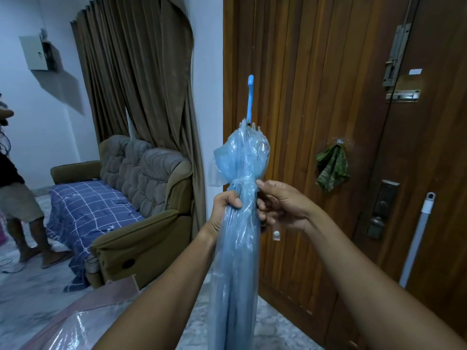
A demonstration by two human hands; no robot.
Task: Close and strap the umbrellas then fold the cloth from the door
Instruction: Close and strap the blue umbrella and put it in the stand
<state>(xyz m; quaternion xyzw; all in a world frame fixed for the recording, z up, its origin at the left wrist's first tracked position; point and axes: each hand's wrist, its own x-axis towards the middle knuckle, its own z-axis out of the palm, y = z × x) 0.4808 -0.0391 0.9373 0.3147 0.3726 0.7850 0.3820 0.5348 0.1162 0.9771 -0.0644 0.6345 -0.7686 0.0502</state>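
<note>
So we grip the closed umbrella tight w/ our left hand to keep it bunched, while our right hand pinches the strap round it. Green cloth hangs on the door.

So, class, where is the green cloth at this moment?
In the head view the green cloth hangs from a hook on the wooden door, right of the blue umbrella.

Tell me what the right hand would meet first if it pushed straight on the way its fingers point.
The blue umbrella: the right hand points across at it and pinches its gathered canopy. Just past it is the left hand, gripping the same bundle; depth is unclear.
</note>
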